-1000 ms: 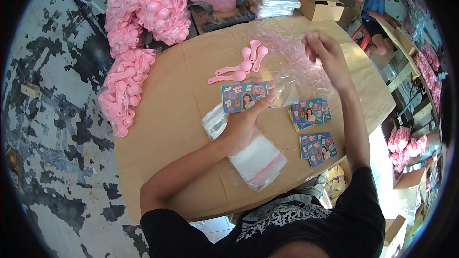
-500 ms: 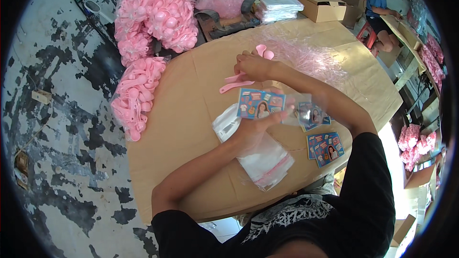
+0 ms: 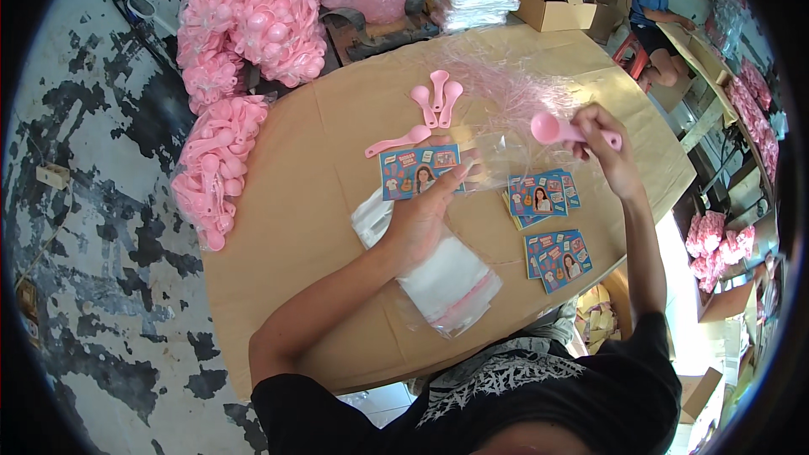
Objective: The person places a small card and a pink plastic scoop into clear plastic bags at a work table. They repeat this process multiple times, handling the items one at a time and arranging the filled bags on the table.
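My left hand (image 3: pixel 430 223) is closed on a blue printed card (image 3: pixel 403 173) and a clear plastic bag (image 3: pixel 499 160) that stretches out to its right. Whether the card is inside the bag I cannot tell. Raised at the right, my right hand (image 3: pixel 605 139) grips a pink measuring spoon (image 3: pixel 548 128) by its handle, bowl pointing left toward the bag. One pink spoon (image 3: pixel 400 143) lies just beyond the card. Three more pink spoons (image 3: pixel 437 105) lie fanned out farther back. Under my left wrist rests a stack of clear bags (image 3: pixel 447 282).
Two piles of blue cards (image 3: pixel 558 261) (image 3: pixel 537 195) lie at right on the brown-covered table (image 3: pixel 295 202). Behind are loose clear pink strands (image 3: pixel 506 76), cardboard boxes (image 3: pixel 548 10) and stacked plastic packs (image 3: pixel 476 7). Bagged pink spoons (image 3: pixel 274 29) stand left. A person (image 3: pixel 653 13) sits far right.
My right hand has left the spoons at the far side and swung right, now holding one spoon up. My left hand still holds the card and bag. The view has shifted slightly.
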Tool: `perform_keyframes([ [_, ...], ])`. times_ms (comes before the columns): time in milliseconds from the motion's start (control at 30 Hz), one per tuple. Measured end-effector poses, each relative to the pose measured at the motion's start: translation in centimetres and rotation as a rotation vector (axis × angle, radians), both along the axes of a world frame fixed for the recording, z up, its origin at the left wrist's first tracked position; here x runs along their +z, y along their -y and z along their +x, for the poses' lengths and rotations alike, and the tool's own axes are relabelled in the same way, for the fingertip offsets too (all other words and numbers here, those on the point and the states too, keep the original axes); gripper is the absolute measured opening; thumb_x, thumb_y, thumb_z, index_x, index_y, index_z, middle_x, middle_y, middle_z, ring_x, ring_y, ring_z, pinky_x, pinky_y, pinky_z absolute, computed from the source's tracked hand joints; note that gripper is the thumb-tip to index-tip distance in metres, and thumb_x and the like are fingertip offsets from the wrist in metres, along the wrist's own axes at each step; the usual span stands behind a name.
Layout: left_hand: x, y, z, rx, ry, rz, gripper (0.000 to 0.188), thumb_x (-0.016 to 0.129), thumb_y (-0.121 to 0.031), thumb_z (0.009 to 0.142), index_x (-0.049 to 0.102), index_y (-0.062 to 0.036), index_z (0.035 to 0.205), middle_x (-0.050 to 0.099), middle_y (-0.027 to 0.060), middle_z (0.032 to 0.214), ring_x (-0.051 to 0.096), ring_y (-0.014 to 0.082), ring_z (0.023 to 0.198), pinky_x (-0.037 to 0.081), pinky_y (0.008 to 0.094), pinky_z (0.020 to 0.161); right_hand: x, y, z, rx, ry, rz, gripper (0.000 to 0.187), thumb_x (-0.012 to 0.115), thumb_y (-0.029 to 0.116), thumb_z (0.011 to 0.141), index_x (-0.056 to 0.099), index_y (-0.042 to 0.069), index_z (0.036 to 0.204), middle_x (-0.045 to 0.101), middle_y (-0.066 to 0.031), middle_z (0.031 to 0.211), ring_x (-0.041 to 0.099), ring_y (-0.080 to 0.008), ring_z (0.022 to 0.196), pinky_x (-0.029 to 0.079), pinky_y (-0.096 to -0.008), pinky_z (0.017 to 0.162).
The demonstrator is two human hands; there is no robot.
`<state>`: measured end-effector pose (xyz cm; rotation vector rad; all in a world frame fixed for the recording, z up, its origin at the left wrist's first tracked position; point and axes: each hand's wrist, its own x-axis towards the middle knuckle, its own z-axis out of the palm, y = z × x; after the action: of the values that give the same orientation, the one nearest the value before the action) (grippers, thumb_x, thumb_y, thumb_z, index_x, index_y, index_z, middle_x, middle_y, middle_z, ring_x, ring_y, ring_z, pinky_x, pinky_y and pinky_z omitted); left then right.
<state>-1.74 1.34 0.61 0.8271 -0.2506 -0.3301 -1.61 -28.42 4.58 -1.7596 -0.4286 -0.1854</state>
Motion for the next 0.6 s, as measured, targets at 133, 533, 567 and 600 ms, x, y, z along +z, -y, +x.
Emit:
perform_keyframes([
  [133, -0.1, -0.2, 0.4, -0.07, 0.01, -0.033, 0.049, 0.065, -0.008, 0.091, 0.041, -0.0092, 0.134, 0.056, 0.0129, 0.128, 0.057, 0.0236, 0.116, 0.049, 0.0406, 0.095, -1.0, -1.8, -2.1, 0.008, 0.009, -0.008, 0.026, 0.056, 0.028, 0.098, 0.062, 0.002, 0.097, 0.064, -0.0035, 0.084, 0.06, -0.0092, 0.07, 0.046, -0.0229, 0.063],
  [533, 0.2, 0.3, -0.6, -0.046, 0.062, -0.004, 0.052, 0.069, -0.014, 0.09, 0.04, -0.01, 0.134, 0.053, 0.0082, 0.122, 0.054, 0.0248, 0.122, 0.051, 0.0387, 0.092, 0.7, -7.8, -1.3, 0.27, -0.128, -0.05, 0.027, 0.065, 0.022, 0.094, 0.064, 0.0, 0.11, 0.065, -0.0035, 0.088, 0.061, -0.007, 0.068, 0.047, -0.023, 0.059],
  [567, -0.1, 0.2, -0.5, -0.042, 0.06, -0.011, 0.052, 0.069, -0.014, 0.09, 0.04, -0.01, 0.134, 0.053, 0.0082, 0.122, 0.054, 0.0248, 0.122, 0.051, 0.0387, 0.092, 0.8, -7.9, -1.2, 0.262, -0.134, -0.088, 0.025, 0.065, 0.021, 0.093, 0.065, 0.001, 0.109, 0.065, -0.0033, 0.089, 0.061, -0.0065, 0.068, 0.047, -0.0229, 0.058],
  [600, -0.7, 0.1, -0.2, -0.06, 0.101, 0.044, 0.055, 0.068, -0.017, 0.091, 0.037, -0.0093, 0.135, 0.052, 0.0097, 0.125, 0.055, 0.0253, 0.12, 0.05, 0.0393, 0.092, 1.4, -8.1, -1.2, 0.266, -0.138, -0.095, 0.025, 0.065, 0.021, 0.093, 0.065, 0.001, 0.109, 0.065, -0.0033, 0.089, 0.061, -0.0065, 0.068, 0.047, -0.0229, 0.058],
])
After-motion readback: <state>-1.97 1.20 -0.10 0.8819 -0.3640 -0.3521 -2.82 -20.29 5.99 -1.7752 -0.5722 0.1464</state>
